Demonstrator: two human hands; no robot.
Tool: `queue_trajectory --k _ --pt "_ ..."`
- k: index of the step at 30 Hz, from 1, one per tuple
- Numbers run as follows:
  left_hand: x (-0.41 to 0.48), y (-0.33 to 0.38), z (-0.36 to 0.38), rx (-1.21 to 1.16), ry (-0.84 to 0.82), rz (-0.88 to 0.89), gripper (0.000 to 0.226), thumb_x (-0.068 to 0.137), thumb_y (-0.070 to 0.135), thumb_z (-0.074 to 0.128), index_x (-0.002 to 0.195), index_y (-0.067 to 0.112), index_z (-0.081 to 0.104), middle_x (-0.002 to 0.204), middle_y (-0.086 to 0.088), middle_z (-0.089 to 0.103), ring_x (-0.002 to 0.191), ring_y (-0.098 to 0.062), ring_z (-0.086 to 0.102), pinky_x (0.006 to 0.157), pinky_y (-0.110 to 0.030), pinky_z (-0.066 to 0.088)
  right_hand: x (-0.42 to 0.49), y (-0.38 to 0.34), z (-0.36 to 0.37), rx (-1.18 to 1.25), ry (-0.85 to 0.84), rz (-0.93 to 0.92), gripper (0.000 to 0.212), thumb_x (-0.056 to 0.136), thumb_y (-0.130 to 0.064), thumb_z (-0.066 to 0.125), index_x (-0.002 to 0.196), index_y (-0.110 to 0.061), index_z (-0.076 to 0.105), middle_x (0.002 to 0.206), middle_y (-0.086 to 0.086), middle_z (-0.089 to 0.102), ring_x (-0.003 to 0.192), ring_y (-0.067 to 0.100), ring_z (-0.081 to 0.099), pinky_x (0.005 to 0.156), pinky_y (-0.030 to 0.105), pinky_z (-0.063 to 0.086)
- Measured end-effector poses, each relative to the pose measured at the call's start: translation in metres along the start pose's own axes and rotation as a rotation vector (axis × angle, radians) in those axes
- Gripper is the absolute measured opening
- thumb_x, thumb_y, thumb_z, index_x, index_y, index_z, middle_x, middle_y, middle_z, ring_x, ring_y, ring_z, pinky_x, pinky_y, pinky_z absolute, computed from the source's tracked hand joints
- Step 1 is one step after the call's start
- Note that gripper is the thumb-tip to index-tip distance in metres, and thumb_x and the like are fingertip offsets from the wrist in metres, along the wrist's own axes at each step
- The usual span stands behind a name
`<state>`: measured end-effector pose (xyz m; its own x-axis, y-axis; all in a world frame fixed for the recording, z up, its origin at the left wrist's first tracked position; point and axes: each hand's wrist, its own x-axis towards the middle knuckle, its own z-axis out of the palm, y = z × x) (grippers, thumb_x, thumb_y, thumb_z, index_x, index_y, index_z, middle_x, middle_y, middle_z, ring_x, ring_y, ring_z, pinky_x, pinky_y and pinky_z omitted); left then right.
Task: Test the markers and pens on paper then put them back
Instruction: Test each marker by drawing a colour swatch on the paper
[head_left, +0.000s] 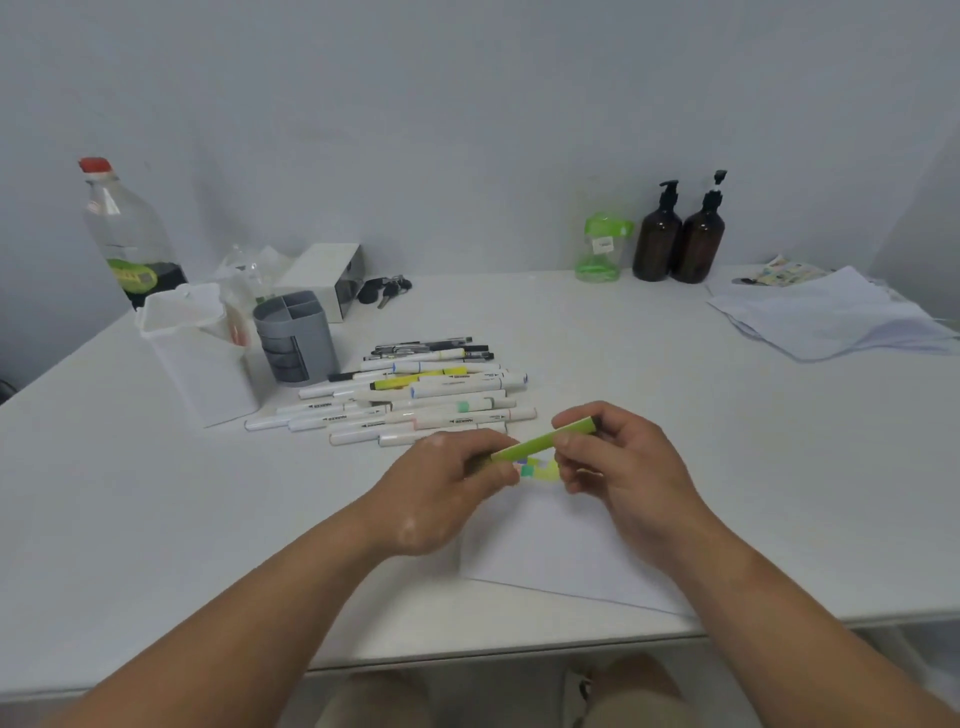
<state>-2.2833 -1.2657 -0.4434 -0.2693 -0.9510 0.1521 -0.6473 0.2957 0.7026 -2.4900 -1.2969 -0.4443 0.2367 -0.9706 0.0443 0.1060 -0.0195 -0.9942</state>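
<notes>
Green marker (543, 441) held above paper (561, 545) near table's front edge, long axis slanting, high end toward far-right. Left hand (447, 488) grips low end, right hand (618, 457) pinches high end. Marker pile (415, 395) lies just behind.

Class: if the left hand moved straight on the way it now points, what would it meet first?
Probably the right hand: the left hand points up and to the right along the green highlighter that both hands grip, and the right hand lies just ahead. Depth is uncertain from one view.
</notes>
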Motion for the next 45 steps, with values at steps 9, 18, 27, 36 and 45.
queue_trajectory --k 9,18,27,36,45 --pt "-0.007 0.017 0.030 -0.085 -0.053 0.152 0.027 0.105 0.046 0.035 0.113 0.035 0.059 0.094 0.023 0.067 0.090 -0.003 0.063 0.080 -0.014 0.046 -0.014 0.006 0.013 -0.169 -0.101 -0.083 0.020 0.095 -0.015 0.071 0.077 -0.012 0.062 0.050 0.000 0.051 0.047 0.013 0.043 0.045 0.018 0.036" --pt "0.006 -0.038 0.008 0.472 -0.075 0.115 0.070 0.082 0.065 0.066 0.140 0.027 0.053 0.139 0.013 0.049 0.126 -0.011 0.048 0.107 -0.029 0.041 0.000 -0.002 -0.047 0.251 0.418 0.000 0.029 0.095 -0.015 0.057 0.072 -0.019 0.074 0.055 0.002 0.052 0.047 0.017 0.050 0.043 0.023 0.041" --pt "-0.011 -0.045 0.003 0.556 -0.005 0.101 0.068 0.080 0.075 0.053 0.126 0.025 0.061 0.127 0.015 0.056 0.116 -0.011 0.054 0.098 -0.030 0.048 0.013 0.010 -0.070 -0.088 0.211 0.044 0.025 0.086 -0.008 0.073 0.066 -0.021 0.068 0.059 0.005 0.056 0.053 0.018 0.052 0.047 0.026 0.047" --pt "0.039 -0.007 0.044 0.452 -0.007 0.209 0.061 0.085 0.070 0.054 0.132 0.031 0.058 0.125 0.013 0.053 0.117 -0.012 0.051 0.099 -0.033 0.046 0.034 0.011 -0.076 -0.324 0.209 0.033 0.007 0.075 -0.020 0.066 0.069 -0.016 0.066 0.056 0.006 0.058 0.047 0.020 0.052 0.045 0.030 0.047" --pt "0.065 -0.009 0.082 0.457 -0.043 0.189 0.067 0.082 0.077 0.043 0.136 0.038 0.051 0.124 0.018 0.043 0.113 -0.008 0.046 0.097 -0.031 0.043 0.020 0.032 -0.099 -0.633 0.234 0.013 0.003 0.075 -0.022 0.067 0.072 -0.023 0.069 0.051 -0.005 0.060 0.047 0.008 0.051 0.045 0.018 0.037"
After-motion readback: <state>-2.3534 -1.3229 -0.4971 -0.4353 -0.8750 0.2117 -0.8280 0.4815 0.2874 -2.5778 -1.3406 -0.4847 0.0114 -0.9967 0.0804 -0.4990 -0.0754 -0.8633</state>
